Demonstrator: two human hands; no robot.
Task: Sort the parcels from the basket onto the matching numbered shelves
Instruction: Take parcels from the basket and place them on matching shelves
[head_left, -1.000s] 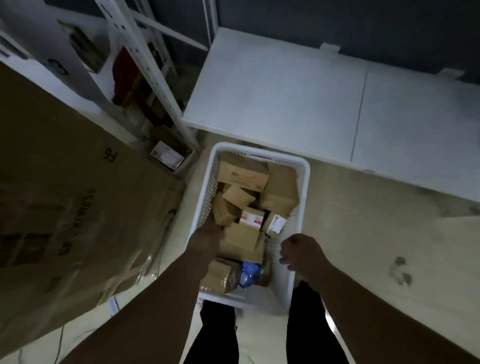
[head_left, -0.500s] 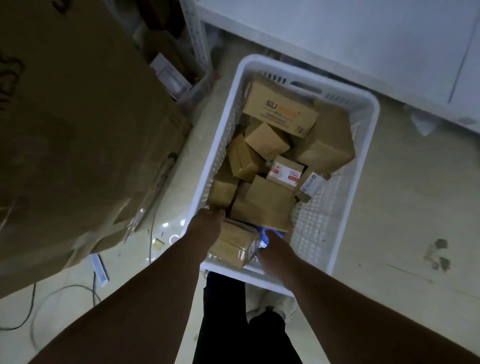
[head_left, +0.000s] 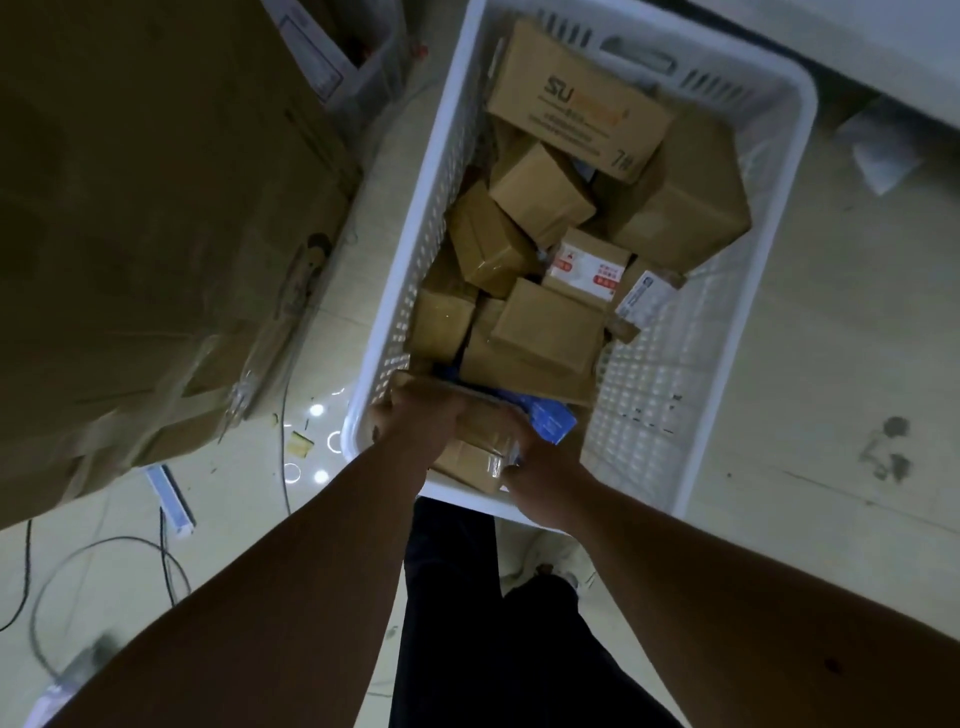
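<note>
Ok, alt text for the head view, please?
Both hands, left and right, grip a small cardboard box at the near end of a white basket full of parcels, standing on a pale floor.

Parcels (head_left: 545, 332) crowd the basket's (head_left: 795, 171) left; its right side lies open.

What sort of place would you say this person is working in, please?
Probably a parcel sorting or storage room. A white basket on the floor is full of taped cardboard parcels, one large box with printed lettering, and big flattened cartons lean beside it. Both hands grip a parcel.
</note>
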